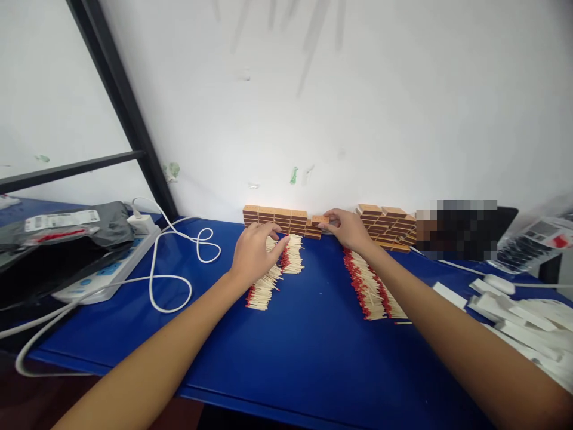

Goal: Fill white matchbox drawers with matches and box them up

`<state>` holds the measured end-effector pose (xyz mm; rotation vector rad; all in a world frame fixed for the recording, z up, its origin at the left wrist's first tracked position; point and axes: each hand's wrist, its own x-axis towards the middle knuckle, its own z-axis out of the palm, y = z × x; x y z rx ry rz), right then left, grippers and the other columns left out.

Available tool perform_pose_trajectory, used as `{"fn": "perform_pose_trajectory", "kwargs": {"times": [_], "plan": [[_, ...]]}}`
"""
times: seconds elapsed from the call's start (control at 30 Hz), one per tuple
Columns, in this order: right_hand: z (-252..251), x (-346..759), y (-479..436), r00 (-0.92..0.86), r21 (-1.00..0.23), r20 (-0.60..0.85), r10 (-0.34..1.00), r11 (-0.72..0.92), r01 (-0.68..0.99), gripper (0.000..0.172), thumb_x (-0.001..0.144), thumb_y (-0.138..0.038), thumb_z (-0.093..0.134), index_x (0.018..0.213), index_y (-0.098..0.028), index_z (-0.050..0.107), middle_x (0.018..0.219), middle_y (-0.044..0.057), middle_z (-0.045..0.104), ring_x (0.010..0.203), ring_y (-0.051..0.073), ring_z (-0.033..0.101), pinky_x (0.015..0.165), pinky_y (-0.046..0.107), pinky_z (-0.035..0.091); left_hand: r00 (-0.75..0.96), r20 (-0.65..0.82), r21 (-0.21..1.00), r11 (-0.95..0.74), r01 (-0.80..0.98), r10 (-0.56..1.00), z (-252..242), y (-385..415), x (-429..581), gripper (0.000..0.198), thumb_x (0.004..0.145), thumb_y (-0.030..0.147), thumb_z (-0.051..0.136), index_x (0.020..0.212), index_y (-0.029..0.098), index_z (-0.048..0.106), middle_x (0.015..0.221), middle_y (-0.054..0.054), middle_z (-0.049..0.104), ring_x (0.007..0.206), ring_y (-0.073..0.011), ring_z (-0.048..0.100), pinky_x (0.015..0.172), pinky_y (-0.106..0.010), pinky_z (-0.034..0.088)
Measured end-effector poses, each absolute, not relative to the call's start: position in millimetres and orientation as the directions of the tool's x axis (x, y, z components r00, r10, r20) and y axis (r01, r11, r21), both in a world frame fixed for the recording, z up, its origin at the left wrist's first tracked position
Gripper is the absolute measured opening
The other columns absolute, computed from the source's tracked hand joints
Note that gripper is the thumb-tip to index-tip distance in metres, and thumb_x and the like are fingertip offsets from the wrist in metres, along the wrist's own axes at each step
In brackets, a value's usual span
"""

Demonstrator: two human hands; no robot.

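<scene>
My right hand [347, 228] pinches a matchbox [319, 220] between thumb and fingers, at the low right end of a row of stacked matchboxes [275, 215] along the wall. Over the left rows of red-tipped matches [293, 255] is my left hand [257, 251], its thumb and fingers apart and nothing seen between them. A second stack of matchboxes [389, 230] stands to the right, partly behind my right hand. Below my right wrist lie further rows of matches [364, 286], partly covered by the forearm.
Left on the blue table [304, 352] are a power strip [107, 269], looping white cables [154, 286] and a dark plastic bag [107, 221]. White paper pieces [528, 316], a clear plastic package [535, 242] and a dark screen-like object [504, 230] lie right. The white wall [286, 119] borders the back.
</scene>
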<state>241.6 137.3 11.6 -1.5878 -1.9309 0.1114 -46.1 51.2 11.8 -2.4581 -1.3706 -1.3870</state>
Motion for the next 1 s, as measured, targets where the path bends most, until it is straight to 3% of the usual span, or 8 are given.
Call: {"fn": "perform_pose_trajectory", "kwargs": {"times": [0.1, 0.23, 0.33, 0.47, 0.67, 0.83, 1.0], "plan": [[5.4, 233.5, 135.5, -0.082, -0.380, 0.421, 0.903, 0.258, 0.888, 0.039, 0.095, -0.045, 0.076, 0.121, -0.017, 0.071, 0.109, 0.014, 0.083, 0.091, 0.025, 0.075, 0.081, 0.035, 0.052, 0.176, 0.708, 0.381, -0.580, 0.720, 0.684, 11.4, 57.0, -50.8, 0.012, 0.098, 0.031, 0.071, 0.105, 0.022, 0.069, 0.096, -0.003, 0.080, 0.101, -0.0273, 0.069, 0.094, -0.043, 0.054], [6.1, 224.4, 130.9, -0.101, -0.139, 0.433, 0.896, 0.177, 0.974, 0.044, 0.103, -0.056, 0.062, 0.127, -0.020, 0.067, 0.106, 0.014, 0.084, 0.097, 0.032, 0.076, 0.078, 0.037, 0.049, 0.061, 0.718, 0.386, -0.470, 0.794, 0.693, 9.2, 71.9, -64.7, 0.012, 0.097, 0.029, 0.070, 0.105, 0.021, 0.069, 0.110, -0.007, 0.079, 0.108, -0.0293, 0.069, 0.100, -0.044, 0.053], [11.5, 219.3, 129.8, -0.123, -0.024, 0.413, 0.903, 0.146, 0.989, 0.045, 0.106, -0.057, 0.054, 0.130, -0.019, 0.063, 0.103, 0.015, 0.084, 0.098, 0.033, 0.076, 0.075, 0.037, 0.047, -0.048, 0.674, 0.439, -0.347, 0.829, 0.738, 5.6, 86.5, -78.6, 0.021, 0.095, 0.030, 0.073, 0.113, 0.020, 0.068, 0.116, -0.009, 0.078, 0.114, -0.0318, 0.068, 0.103, -0.046, 0.053], [17.7, 214.0, 129.3, -0.119, 0.009, 0.370, 0.921, 0.125, 0.992, 0.044, 0.108, -0.056, 0.052, 0.128, -0.019, 0.062, 0.107, 0.015, 0.083, 0.099, 0.033, 0.076, 0.074, 0.036, 0.044, -0.158, 0.571, 0.497, -0.186, 0.848, 0.806, -0.9, 102.8, -93.0, 0.033, 0.095, 0.036, 0.072, 0.123, 0.019, 0.065, 0.126, -0.012, 0.076, 0.123, -0.0346, 0.066, 0.107, -0.048, 0.051], [17.1, 206.9, 123.5, -0.099, 0.036, 0.358, 0.928, 0.093, 0.995, 0.048, 0.104, -0.059, 0.058, 0.127, -0.017, 0.058, 0.103, 0.017, 0.081, 0.096, 0.034, 0.075, 0.073, 0.034, 0.042, -0.151, 0.380, 0.523, -0.077, 0.849, 0.913, -13.8, 115.8, -100.0, 0.056, 0.099, 0.044, 0.066, 0.144, 0.012, 0.054, 0.138, -0.019, 0.072, 0.134, -0.0397, 0.062, 0.111, -0.052, 0.049], [15.0, 202.7, 117.7, -0.074, 0.023, 0.340, 0.938, 0.070, 0.997, 0.048, 0.105, -0.055, 0.060, 0.129, -0.015, 0.051, 0.102, 0.017, 0.080, 0.095, 0.033, 0.075, 0.073, 0.034, 0.042, -0.095, 0.343, 0.519, -0.104, 0.849, 0.934, -21.8, 121.1, -100.2, 0.054, 0.102, 0.042, 0.061, 0.147, 0.014, 0.053, 0.135, -0.016, 0.075, 0.137, -0.0380, 0.062, 0.113, -0.051, 0.049], [15.4, 201.9, 117.0, -0.071, 0.034, 0.320, 0.945, 0.063, 0.997, 0.045, 0.105, -0.053, 0.059, 0.129, -0.015, 0.048, 0.105, 0.019, 0.079, 0.098, 0.033, 0.075, 0.076, 0.034, 0.043, -0.022, 0.363, 0.493, -0.172, 0.853, 0.931, -23.5, 122.3, -99.9, 0.043, 0.101, 0.040, 0.062, 0.136, 0.016, 0.063, 0.136, -0.017, 0.073, 0.136, -0.0362, 0.063, 0.113, -0.047, 0.049]]}}
